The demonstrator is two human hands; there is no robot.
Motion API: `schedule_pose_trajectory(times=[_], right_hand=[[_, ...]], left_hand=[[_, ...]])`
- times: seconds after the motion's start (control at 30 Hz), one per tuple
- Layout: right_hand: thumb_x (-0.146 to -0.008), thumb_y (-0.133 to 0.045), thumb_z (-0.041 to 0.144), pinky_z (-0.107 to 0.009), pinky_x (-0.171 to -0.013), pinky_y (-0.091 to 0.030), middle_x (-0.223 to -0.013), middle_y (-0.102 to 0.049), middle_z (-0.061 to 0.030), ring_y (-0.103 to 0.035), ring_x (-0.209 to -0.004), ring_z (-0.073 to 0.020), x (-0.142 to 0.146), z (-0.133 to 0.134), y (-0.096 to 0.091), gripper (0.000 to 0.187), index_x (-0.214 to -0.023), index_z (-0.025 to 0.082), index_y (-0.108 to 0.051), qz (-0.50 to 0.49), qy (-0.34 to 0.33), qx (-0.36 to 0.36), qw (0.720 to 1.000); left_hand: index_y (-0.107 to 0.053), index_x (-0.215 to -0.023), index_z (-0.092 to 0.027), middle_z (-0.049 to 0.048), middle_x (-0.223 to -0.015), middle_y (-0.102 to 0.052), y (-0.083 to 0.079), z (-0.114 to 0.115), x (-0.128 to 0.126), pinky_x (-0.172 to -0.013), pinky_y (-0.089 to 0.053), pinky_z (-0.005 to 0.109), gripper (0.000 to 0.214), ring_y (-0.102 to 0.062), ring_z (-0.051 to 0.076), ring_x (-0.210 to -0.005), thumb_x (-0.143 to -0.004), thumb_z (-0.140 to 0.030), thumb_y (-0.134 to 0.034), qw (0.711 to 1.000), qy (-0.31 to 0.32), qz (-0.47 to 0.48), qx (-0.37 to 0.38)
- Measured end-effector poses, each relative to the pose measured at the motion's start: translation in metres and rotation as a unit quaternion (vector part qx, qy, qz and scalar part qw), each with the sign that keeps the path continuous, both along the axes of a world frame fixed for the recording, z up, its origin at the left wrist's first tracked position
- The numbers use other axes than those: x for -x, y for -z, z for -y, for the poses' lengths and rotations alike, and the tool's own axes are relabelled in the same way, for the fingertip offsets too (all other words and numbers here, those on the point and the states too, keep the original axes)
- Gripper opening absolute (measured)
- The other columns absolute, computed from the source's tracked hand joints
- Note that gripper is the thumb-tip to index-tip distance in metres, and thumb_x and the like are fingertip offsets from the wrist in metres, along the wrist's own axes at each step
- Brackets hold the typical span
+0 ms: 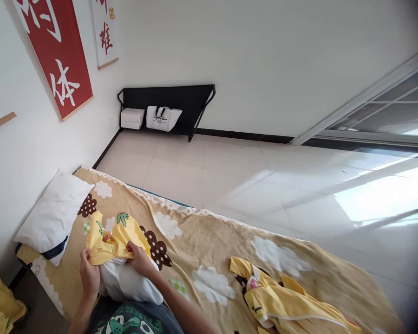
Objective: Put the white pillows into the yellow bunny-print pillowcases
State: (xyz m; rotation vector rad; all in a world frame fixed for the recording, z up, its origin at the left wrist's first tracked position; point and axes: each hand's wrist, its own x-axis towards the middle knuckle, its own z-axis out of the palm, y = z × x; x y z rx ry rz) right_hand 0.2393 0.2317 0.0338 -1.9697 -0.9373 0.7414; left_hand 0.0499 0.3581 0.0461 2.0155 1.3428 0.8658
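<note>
Yellow cloth cover with green leaf prints point(127, 236) lies bunched to the right of a white pillow with a navy edge point(54, 213). Its near hem spans the two hands: the left hand point(89, 271), nearer the navy-edged pillow, pinches one end, and the right hand point(139, 260), farther from it, grips the other. The cloth spreads away from the person beyond both hands; folds hide its long axis. Against the hem, on the person's side, sits a second, plump white pillow point(128, 280). A tan cloud-print blanket point(212, 241) lies under the navy-edged pillow, and crumpled yellow fabric with white edging point(289, 304) rests well to that pillow's right.
</note>
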Motion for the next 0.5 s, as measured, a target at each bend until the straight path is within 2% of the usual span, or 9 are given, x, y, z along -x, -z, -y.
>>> schedule_pose_trajectory(times=[0.1,0.17,0.3,0.4,0.5], right_hand=[[-0.069,-0.044,0.007,-0.026,-0.063,-0.026,-0.068,-0.051,-0.0013,-0.044,-0.065,-0.0155,0.006,-0.006,-0.001,0.015,-0.074,0.02,-0.048,0.066,0.105,-0.001,0.992],[-0.072,-0.041,0.008,-0.027,-0.064,-0.026,-0.068,-0.051,-0.0028,-0.044,-0.066,-0.0166,0.006,-0.011,-0.004,0.013,-0.072,0.02,-0.046,0.096,0.145,-0.011,0.985],[-0.069,-0.043,0.012,-0.027,-0.066,-0.029,-0.069,-0.053,-0.0024,-0.046,-0.068,-0.0169,0.008,-0.017,-0.011,0.01,-0.069,0.021,-0.043,0.113,0.158,-0.036,0.98],[-0.069,-0.043,0.014,-0.026,-0.066,-0.032,-0.073,-0.055,-0.0022,-0.048,-0.069,-0.0168,0.008,-0.014,-0.012,0.008,-0.072,0.022,-0.045,0.102,0.172,-0.034,0.979],[-0.067,-0.046,0.016,-0.028,-0.071,-0.034,-0.081,-0.059,-0.0042,-0.051,-0.077,-0.0188,0.001,-0.006,-0.005,0.011,-0.076,0.022,-0.048,0.088,0.204,-0.014,0.975]], left_hand=[[-0.053,-0.089,-0.021,0.0113,-0.087,-0.064,0.006,0.006,0.0,-0.075,-0.048,0.036,0.021,-0.063,0.027,-0.086,-0.077,-0.037,-0.047,0.999,-0.046,0.007,0.011],[-0.051,-0.077,-0.022,0.0082,-0.078,-0.06,0.01,0.004,0.004,-0.076,-0.046,0.035,0.016,-0.06,0.026,-0.082,-0.075,-0.038,-0.048,0.998,-0.058,0.001,0.027],[-0.052,-0.072,-0.022,0.007,-0.074,-0.059,0.019,-0.015,0.011,-0.069,-0.042,0.034,0.015,-0.058,0.025,-0.075,-0.069,-0.036,-0.051,0.99,-0.11,0.002,0.087],[-0.056,-0.065,-0.021,0.0062,-0.066,-0.061,0.026,-0.03,0.008,-0.062,-0.04,0.032,0.017,-0.058,0.024,-0.067,-0.066,-0.037,-0.051,0.982,-0.092,0.019,0.165],[-0.057,-0.064,-0.02,0.0068,-0.068,-0.064,0.032,-0.037,-0.001,-0.063,-0.042,0.031,0.019,-0.059,0.023,-0.068,-0.065,-0.038,-0.05,0.971,-0.092,0.052,0.213]])
